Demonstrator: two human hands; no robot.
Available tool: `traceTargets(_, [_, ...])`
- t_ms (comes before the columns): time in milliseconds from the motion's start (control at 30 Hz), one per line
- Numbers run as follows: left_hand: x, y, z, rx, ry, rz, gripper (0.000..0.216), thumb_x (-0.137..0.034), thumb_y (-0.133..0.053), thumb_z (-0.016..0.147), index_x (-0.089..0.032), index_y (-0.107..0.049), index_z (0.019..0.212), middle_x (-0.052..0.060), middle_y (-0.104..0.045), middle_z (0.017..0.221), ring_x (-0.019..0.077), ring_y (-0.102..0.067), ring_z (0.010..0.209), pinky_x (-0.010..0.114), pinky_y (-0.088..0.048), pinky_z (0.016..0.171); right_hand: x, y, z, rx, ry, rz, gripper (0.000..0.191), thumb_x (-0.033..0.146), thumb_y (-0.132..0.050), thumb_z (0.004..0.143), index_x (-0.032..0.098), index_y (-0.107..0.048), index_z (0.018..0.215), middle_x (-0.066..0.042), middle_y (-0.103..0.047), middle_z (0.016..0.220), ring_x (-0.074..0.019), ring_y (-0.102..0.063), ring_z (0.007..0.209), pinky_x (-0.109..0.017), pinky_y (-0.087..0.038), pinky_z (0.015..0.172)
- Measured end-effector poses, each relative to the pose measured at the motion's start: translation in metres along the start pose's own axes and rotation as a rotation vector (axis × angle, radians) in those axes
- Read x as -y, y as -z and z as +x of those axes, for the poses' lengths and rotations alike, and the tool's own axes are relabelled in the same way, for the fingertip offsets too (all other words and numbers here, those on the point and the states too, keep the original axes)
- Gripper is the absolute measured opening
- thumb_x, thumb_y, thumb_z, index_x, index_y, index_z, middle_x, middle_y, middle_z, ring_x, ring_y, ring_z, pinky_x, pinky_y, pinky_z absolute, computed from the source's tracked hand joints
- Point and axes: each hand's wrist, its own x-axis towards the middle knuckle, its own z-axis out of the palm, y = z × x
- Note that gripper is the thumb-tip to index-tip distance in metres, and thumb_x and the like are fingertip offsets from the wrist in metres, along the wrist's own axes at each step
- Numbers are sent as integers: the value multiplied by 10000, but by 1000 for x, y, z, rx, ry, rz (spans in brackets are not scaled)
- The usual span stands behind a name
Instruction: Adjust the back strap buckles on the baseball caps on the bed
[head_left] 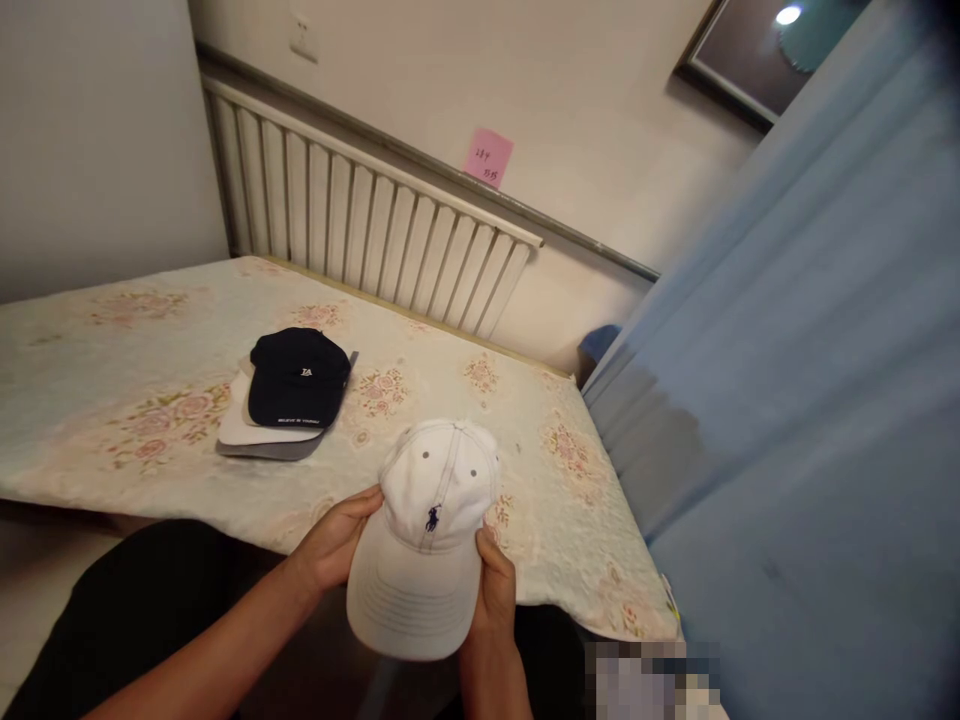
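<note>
A white baseball cap with a small dark logo on its front is held between both hands, brim toward me, above the near edge of the bed. My left hand grips its left side with fingers curled round the crown. My right hand grips its right side at the brim. Further back on the bed lies a stack of caps, with a black cap on top and a white and a grey one beneath.
The bed has a floral quilted cover. Behind it stand a white radiator and a wall with a pink sticky note. A blue curtain hangs along the right side.
</note>
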Motion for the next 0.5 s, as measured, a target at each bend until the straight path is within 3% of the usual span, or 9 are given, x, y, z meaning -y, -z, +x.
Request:
traceTargets(267, [2,1,2,14,53,-65,421,-103,-518,863,-133,-560,1281,152,-734,1004,300,-698,936,464,-500,909,6,-1,2,-2,-60,-31,367,395,-637,769,162,-704,1044,-115,-712,1106,-289,-572,1189,-503,-414,1021])
traceTargets(500, [3,5,5,3,320,-141,462,-308,-483,907,-54,-550,1286,203,-725,1004,352,-661,1015,481,-487,909,3,7,9,-24,-48,-35,317,379,-632,775,162,-716,990,-108,-737,1034,-265,-573,1193,-469,-414,1029])
